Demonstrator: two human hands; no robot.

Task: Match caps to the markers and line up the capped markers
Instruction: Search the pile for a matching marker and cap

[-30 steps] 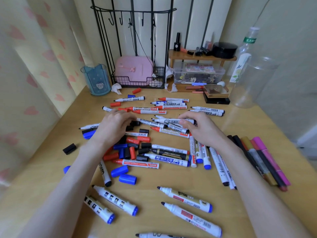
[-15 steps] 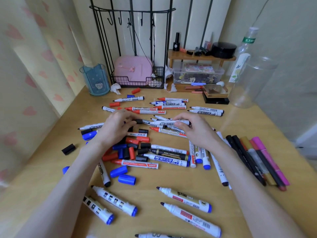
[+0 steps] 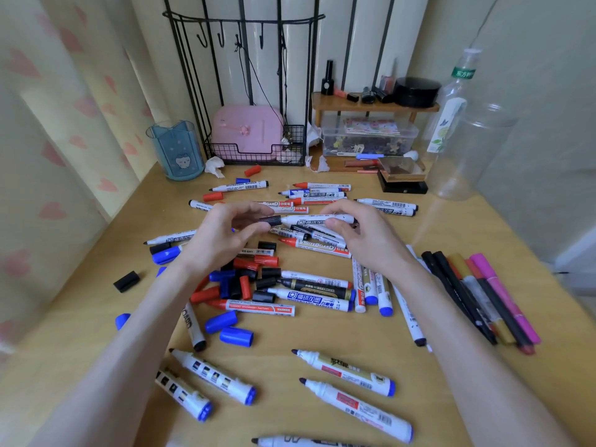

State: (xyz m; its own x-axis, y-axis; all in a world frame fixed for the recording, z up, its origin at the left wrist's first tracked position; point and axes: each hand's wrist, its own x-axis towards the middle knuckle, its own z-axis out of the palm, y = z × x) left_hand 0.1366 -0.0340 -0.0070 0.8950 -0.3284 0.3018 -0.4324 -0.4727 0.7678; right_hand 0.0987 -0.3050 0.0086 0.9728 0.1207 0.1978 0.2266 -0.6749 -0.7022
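Left hand (image 3: 222, 235) pinches a black cap (image 3: 270, 220) between thumb and fingertips. Right hand (image 3: 366, 241) grips a white marker (image 3: 317, 218) by the barrel, fingers curled over it. Both are raised just over the pile, cap butted against the marker's tip end; can't tell if it's seated. Below: loose caps (image 3: 240, 282) in red, blue and black, mixed with uncapped markers on a yellowish wooden bench (image 3: 338, 330). Thin capped pens (image 3: 483, 301) lie side by side near the right edge. Bench sits in a corner: heart-print covering (image 3: 48, 156) on the left, curtain or wallpaper unclear. At the back, a black wire rack (image 3: 245, 33) with a pink case (image 3: 246, 130), a blue cat-face cup (image 3: 175, 150), a small wooden shelf (image 3: 371, 106) and a clear bottle (image 3: 451, 104). Forearms cover several markers; the bottom marker (image 3: 290, 441) is cut off by the frame. Readable: "WHITEBOARD MARKER" on a black-tipped marker (image 3: 240, 186), "MARKER" on a red marker (image 3: 258, 308). Bottle label too blurred.
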